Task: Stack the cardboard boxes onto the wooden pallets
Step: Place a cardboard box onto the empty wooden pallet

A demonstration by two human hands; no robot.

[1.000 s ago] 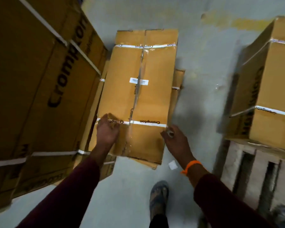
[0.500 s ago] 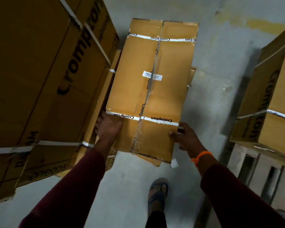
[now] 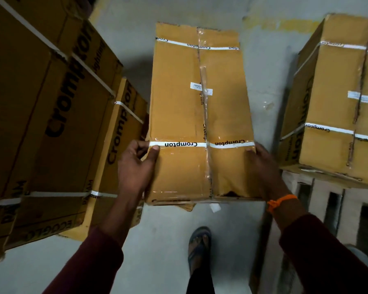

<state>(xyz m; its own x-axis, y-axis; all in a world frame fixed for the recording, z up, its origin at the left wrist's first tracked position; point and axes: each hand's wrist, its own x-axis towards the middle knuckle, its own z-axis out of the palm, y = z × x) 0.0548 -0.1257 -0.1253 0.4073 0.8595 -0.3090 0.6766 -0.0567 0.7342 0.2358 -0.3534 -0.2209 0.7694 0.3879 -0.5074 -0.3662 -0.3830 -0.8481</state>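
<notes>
At the far left stands a tall stack of boxes point(image 3: 40, 102), bound with white straps. "Crompton" is printed in large black letters on its side, and near its lower edge I can read "ECOGLO". Just beside it sits a lower box point(image 3: 123, 128) with the same "Crompton" print, its side very near to the left hand.

The left hand point(image 3: 136, 166) grasps the left edge of the long cardboard box point(image 3: 189, 115): the thumb lies on top at the white strap point(image 3: 179, 144) and the fingers curl around the side. This box is in the middle of the view, over the grey floor point(image 3: 168, 240), with its length pointing away from the person. The strap near the hands carries "Crompton" twice, and the far strap carries it too. Clear tape runs along the middle seam, and a small white label point(image 3: 201, 88) crosses it; its text is too small to read. The near edge is dented and torn. Probably another flat carton lies under it, but only a corner shows.

The right hand point(image 3: 261, 166) grips the right edge of the same box, thumb on top, and an orange thread point(image 3: 282, 201) is around the wrist. Below, one foot point(image 3: 199, 245) in a sandal stands on the floor.

A strip of bare floor separates the held box from the box on the pallet point(image 3: 338, 102) at the right, which has "Crompton" straps and an unreadable label. It rests on the wooden pallet point(image 3: 327, 200), whose slats show free room in front.
</notes>
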